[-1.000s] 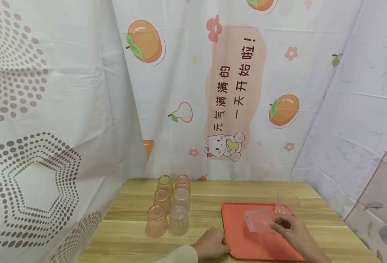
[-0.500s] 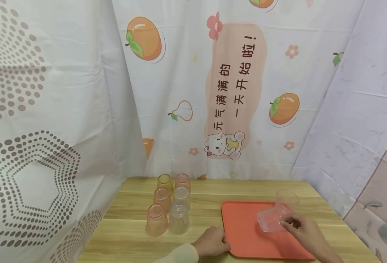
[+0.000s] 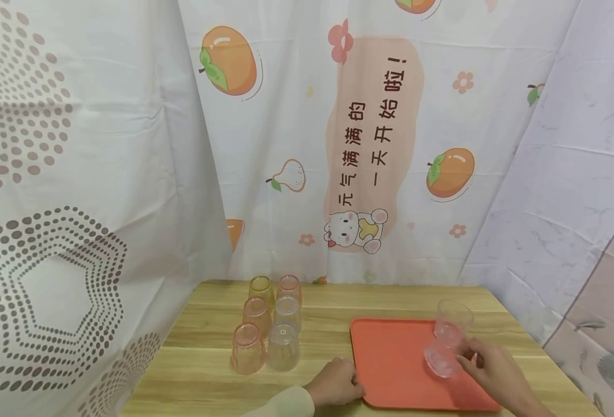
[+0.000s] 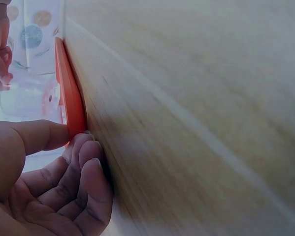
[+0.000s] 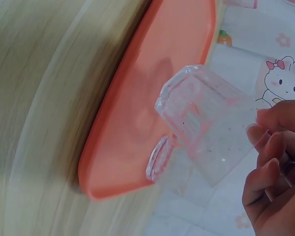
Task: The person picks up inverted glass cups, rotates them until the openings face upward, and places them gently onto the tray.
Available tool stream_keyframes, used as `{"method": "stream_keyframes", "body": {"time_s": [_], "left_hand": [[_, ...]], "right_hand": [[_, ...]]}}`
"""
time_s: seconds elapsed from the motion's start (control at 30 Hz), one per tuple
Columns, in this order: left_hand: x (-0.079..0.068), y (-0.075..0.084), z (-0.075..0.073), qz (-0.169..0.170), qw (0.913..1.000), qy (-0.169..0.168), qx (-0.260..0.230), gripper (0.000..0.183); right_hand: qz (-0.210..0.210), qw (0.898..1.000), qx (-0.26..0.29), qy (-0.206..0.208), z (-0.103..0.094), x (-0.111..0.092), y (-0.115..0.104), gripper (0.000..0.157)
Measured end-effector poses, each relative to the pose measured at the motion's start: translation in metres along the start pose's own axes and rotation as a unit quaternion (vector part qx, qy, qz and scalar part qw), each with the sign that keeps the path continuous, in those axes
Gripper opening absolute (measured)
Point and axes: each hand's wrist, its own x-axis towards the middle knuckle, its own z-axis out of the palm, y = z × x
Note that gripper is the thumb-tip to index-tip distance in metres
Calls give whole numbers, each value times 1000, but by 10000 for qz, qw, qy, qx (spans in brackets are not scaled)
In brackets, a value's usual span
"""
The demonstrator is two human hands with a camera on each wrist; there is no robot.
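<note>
Pinching by the rim: R hand (image 3: 489, 368) is gripping a clear tumbler (image 5: 199, 105) btwn thumb and fingers, and it's hanging over the R half of the orange-red tray (image 3: 385, 370). Can't tell if its base is touching the tray floor. Long axis is running slantwise, neither upright nor flat: thick faceted base is pointing down and L in the head view, away from the fingers, w/ the mouth facing back up toward R hand.

Just behind, a second clear tumbler (image 3: 455, 314) is standing upright, mouth up, nr the tray's far R corner. The two are overlapping in view; can't tell if they're touching.

L hand (image 3: 335, 382), below a cream sleeve (image 3: 286, 402), is pinching the tray's near L edge, thumb on the rim, other fingers curling in by the tabletop.

Over L on the wood-grain table (image 3: 325, 341), well apart from the tray, six tumblers are standing upside down, 2 cols x 3: yellow tumbler (image 3: 262, 289) and rose tumbler (image 3: 289, 288) at back, peach tumbler (image 3: 257, 313) and clear mid-row tumbler (image 3: 288, 311) mid, pink tumbler (image 3: 248, 350) and clear front tumbler (image 3: 283, 348) nearest. Fruit-print curtain (image 3: 296, 75) is hanging behind.
</note>
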Motion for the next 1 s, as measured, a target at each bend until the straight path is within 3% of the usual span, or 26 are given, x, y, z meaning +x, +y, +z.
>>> {"method": "stream_keyframes", "body": {"time_s": [0.23,0.5,0.73,1.0], "left_hand": [[-1,2,-1,-23,10000,6,6,56],[-2,3,-1,-73,10000,6,-24,54],[-3,3,-1,-103,9999,3,-101,54],[-2,3,0,-86,9999,10,-105,53]], "right_hand": [[-137,9985,-507,174,-1,-3,11,26],[-390,9957,-676,508,-2,-6,25,25],[-192,9957,-846,314,-3,-5,32,24],[-497,9922,-998,555,-2,-4,39,27]]}}
